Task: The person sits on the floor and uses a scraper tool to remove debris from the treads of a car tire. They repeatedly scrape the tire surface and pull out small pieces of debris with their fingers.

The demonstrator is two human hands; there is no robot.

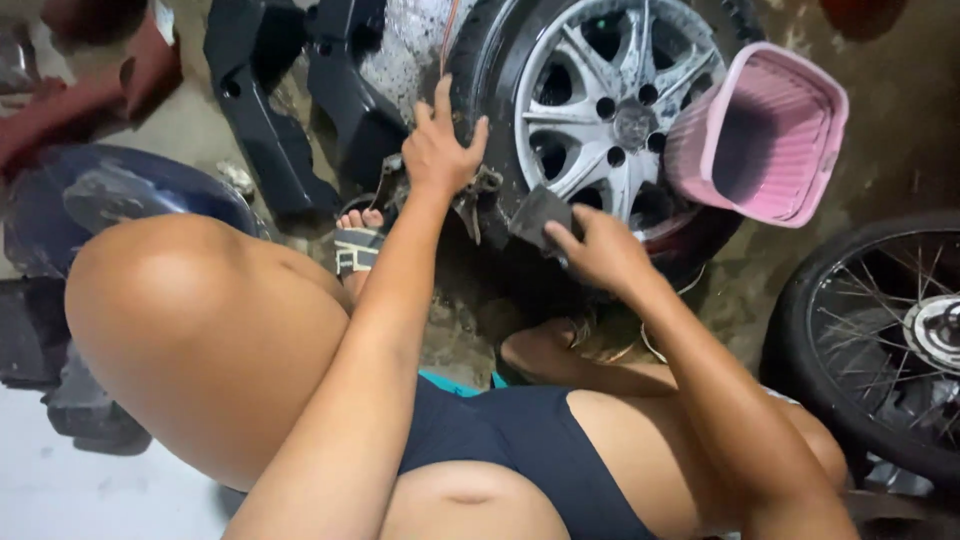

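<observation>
We squat on the floor [880,130] over a wheel lying there, silver alloy rim [600,110] with a black tyre [478,60] around it. Left hand [443,148] is spread flat on the tyre's edge, fingers loosely curled over the rubber, bracing it, gripping nothing else. Right hand [598,250] pinches a dark grey scrub pad [538,215] between thumb and fingers, pad pressed at the lower edge of the rim, just beside the spokes.

Step in hand, as we judge it: scrubbing the wheel, near edge being worked, wet suds visible on the tyre's upper side. Next move likely calls for keeping the brace steady and sliding the pad along the rim edge or into the spoke gaps; tight recesses need a pad corner.

Around: pink plastic basket [765,135] rests against the wheel's right side, touching it, covering part of the rim there. A spoked motorcycle wheel [880,335] sits at the right, well apart. Black plastic body panels [270,110] lie at the floor's upper left, a dark blue fender [110,200] at left. Our sandalled foot [358,240] is just beside the tyre, a metal bracket [475,195] near the left wrist. Basket and knees crowd reach.
</observation>
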